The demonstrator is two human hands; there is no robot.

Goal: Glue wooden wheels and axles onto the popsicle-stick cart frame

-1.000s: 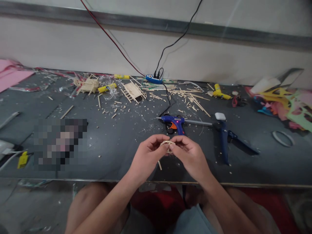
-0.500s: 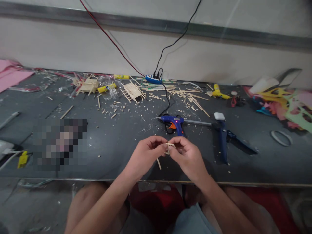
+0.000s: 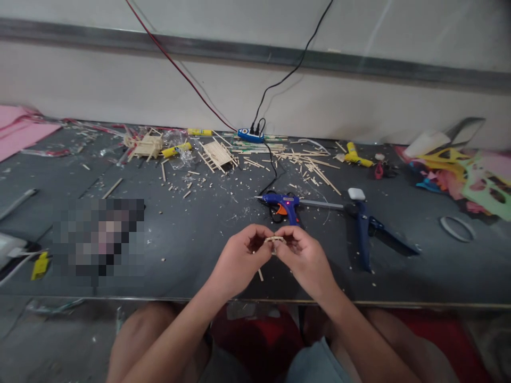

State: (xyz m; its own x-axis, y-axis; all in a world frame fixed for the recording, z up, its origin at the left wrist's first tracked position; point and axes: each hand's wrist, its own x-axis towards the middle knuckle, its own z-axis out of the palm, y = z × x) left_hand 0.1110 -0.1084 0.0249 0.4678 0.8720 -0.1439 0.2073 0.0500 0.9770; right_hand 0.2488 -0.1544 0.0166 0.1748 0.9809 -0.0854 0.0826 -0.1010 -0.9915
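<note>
Both my left hand [image 3: 241, 260] and my right hand [image 3: 307, 260] are closed, thumbs and fingertips pinching a small wooden stick piece [image 3: 274, 239] between them. Fingers cover most of that piece, so its full shape is hidden. A loose wooden stick [image 3: 261, 275] shows under my left hand, near the table's front. Just beyond my fingertips lies a blue hot glue gun [image 3: 285, 200] with an orange trigger, a lit red light and a glue stick out of its back.
Dark blue cutters [image 3: 365, 234] lie open at right, near a white case [image 3: 356, 193] and a grey ring [image 3: 457, 229]. Stick models [image 3: 217, 154], loose sticks [image 3: 315, 162] and a blue power strip [image 3: 250, 135] line the back. Coloured cut-outs [image 3: 471, 175] sit far right.
Both hands stay together on the small stick piece, which has tilted slightly between the fingertips. The whole view has shifted a little; the tabletop things have not moved.
</note>
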